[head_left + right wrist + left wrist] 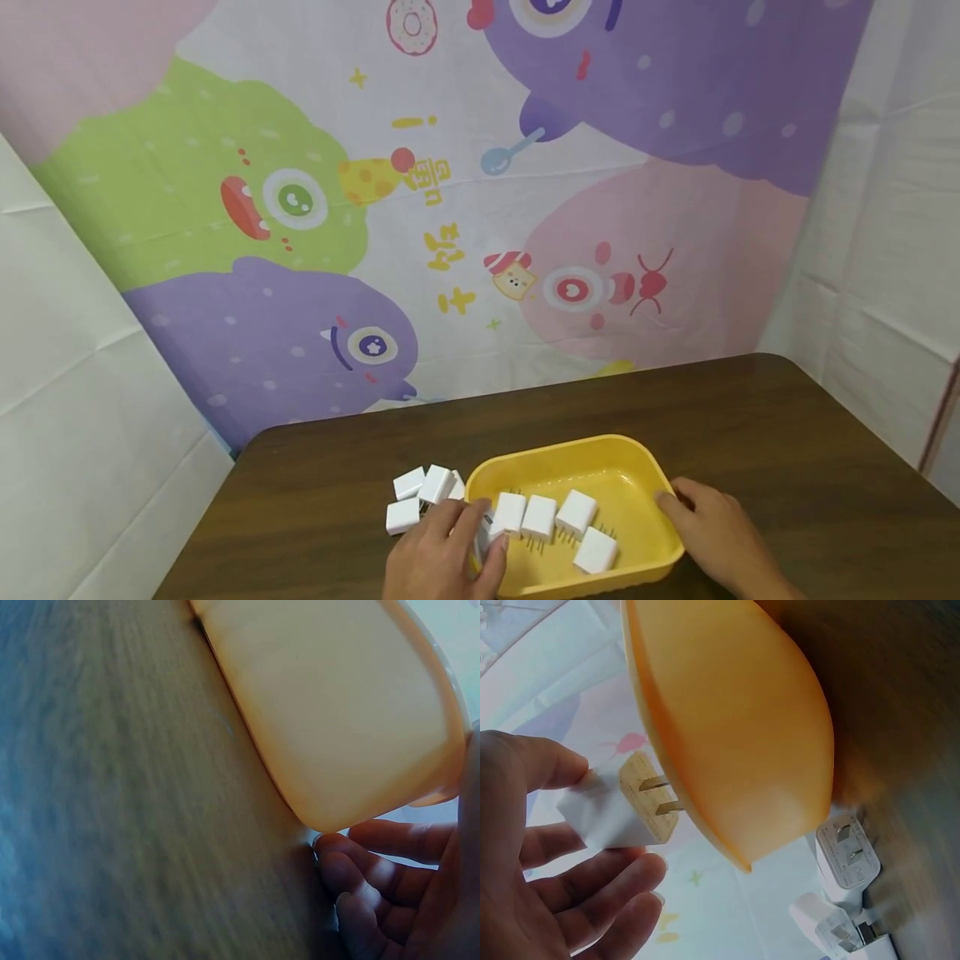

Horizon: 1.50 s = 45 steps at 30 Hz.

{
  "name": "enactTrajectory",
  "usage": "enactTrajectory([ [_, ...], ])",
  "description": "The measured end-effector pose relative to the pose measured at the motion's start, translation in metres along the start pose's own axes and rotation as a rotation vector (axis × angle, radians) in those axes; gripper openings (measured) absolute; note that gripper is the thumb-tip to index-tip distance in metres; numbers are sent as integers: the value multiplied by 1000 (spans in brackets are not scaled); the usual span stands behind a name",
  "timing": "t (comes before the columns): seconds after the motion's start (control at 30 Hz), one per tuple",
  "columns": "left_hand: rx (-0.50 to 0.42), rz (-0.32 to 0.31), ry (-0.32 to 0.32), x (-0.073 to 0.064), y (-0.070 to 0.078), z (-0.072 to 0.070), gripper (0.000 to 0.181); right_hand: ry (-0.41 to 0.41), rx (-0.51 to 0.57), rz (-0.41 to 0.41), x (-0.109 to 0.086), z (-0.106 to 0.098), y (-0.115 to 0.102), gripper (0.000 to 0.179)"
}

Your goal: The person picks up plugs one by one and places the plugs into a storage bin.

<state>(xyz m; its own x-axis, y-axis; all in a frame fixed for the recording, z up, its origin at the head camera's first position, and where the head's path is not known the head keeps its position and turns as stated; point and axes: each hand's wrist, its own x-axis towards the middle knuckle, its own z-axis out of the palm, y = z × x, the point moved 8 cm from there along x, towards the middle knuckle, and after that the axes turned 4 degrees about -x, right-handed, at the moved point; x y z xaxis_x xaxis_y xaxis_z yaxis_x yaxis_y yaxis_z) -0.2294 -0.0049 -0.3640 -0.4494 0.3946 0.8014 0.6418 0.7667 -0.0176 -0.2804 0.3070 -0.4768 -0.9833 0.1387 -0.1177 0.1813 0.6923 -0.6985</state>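
My left hand (442,554) pinches a white charger plug (606,810) between thumb and fingers, over the left rim of a yellow plastic tray (637,521). In the left wrist view, the charger's two metal prongs (660,795) point toward the tray's rim. Several white chargers (538,518) lie inside the tray, some with their prongs showing. At the tray's right end my right hand (720,533) holds its edge, with the thumb at the rim and the other fingers (375,862) curled against the outside.
Left of the tray, several more white chargers (435,485) lie in a small heap on the dark wooden table (337,458). A cloth with cartoon figures (450,208) hangs behind the table, and pale cloth (90,375) hangs at both sides.
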Motion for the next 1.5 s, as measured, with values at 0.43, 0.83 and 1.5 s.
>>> enactTrajectory([
  [0.43, -33, 62, -150, 0, 3, 17, 36, 16, 5, -2, -1, -1, -2, 43],
  [0.83, -64, 100, -313, 2, 6, 43, 23, 29, 0, -19, -2, -3, -2, 39],
  [1.5, -198, 10, -426, -9, 2, 57, 17, 45, -8, -34, -2, -2, -3, 38],
])
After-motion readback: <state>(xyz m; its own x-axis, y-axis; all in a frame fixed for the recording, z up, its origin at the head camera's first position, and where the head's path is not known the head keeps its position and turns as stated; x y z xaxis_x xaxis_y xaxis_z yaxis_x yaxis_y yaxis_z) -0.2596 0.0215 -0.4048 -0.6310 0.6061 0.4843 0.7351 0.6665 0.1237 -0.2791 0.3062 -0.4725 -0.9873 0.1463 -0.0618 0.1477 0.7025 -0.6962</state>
